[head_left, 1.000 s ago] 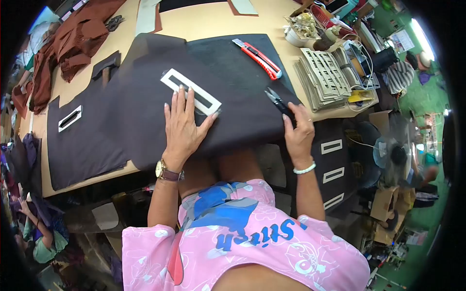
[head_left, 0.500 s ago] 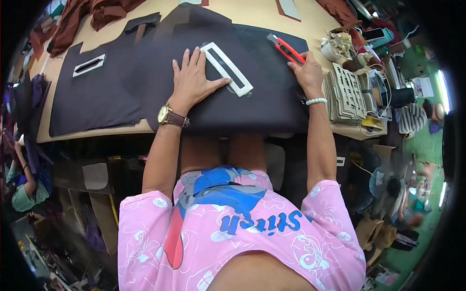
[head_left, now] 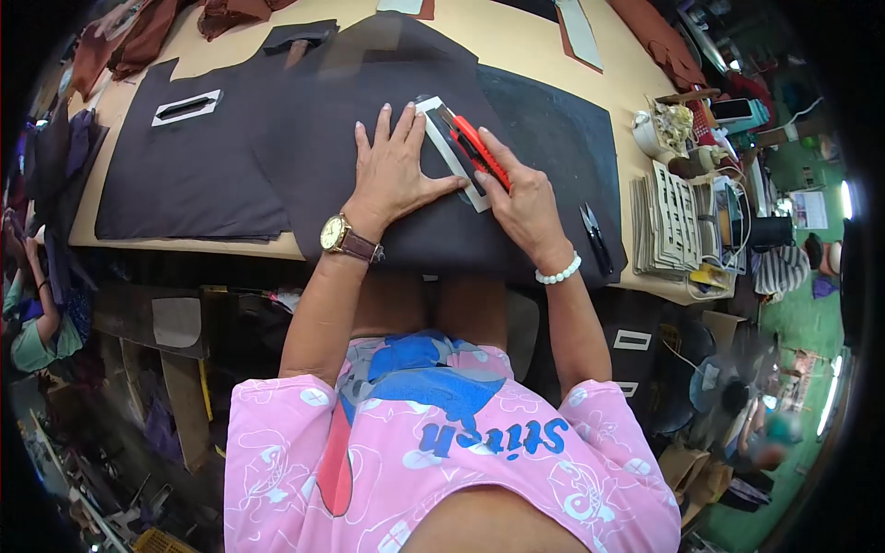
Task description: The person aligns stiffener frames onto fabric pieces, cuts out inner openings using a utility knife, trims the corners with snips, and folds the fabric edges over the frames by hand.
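The left hand [head_left: 396,175] lies flat on a dark sheet [head_left: 318,138], its grip spread and holding nothing, palm down. Its thumb reaches across to the lower end of a white frame [head_left: 445,147], while its index fingertip rests just beside the upper end. The frame lies slantwise on the sheet between the two hands. The right hand [head_left: 525,203] has its grip closed around a red knife [head_left: 479,151], pinching it between thumb and fingers. The knife slants over the frame, its blade pointing to the upper end; whether the blade touches the sheet I cannot tell. To the right of that hand, black snips [head_left: 596,241] lie near the front edge of the worktop [head_left: 623,138]. Beyond the knife, a dark mat [head_left: 562,134] shows from under the sheet. Well to the left lies a smaller frame [head_left: 186,108] with a dark strip along its middle. A stack of slotted cards [head_left: 666,226] stands at the right, near a white cup [head_left: 643,135].
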`<state>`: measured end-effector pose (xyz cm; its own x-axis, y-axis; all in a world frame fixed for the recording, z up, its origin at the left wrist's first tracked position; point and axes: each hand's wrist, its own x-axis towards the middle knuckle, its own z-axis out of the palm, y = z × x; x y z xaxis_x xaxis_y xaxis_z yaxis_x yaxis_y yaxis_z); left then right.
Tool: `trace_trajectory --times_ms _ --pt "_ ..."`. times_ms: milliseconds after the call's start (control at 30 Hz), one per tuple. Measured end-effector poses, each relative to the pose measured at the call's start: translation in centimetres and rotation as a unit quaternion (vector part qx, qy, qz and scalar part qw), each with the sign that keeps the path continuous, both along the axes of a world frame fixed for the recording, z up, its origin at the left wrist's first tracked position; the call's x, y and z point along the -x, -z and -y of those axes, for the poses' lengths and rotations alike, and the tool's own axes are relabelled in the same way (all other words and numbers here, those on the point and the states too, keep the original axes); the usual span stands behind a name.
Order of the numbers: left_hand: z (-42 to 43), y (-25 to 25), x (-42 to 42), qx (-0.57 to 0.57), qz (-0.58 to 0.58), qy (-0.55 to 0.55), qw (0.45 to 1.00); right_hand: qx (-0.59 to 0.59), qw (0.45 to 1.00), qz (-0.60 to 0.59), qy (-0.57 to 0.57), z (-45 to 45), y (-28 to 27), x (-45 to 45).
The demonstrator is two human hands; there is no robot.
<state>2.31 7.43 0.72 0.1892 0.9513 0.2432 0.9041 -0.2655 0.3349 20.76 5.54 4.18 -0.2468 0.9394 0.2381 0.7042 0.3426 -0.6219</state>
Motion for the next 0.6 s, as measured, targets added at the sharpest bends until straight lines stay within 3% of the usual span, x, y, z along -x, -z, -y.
trace_trajectory --times_ms 367,600 --pt "-0.03 0.29 0.02 -0.006 0.008 0.001 1.0 -0.039 0.998 0.051 -0.019 -0.41 0.62 0.49" --pt "0.01 0.09 -0.02 -0.001 0.008 0.0 1.0 0.002 0.997 0.075 -0.011 -0.45 -0.25 0.72"
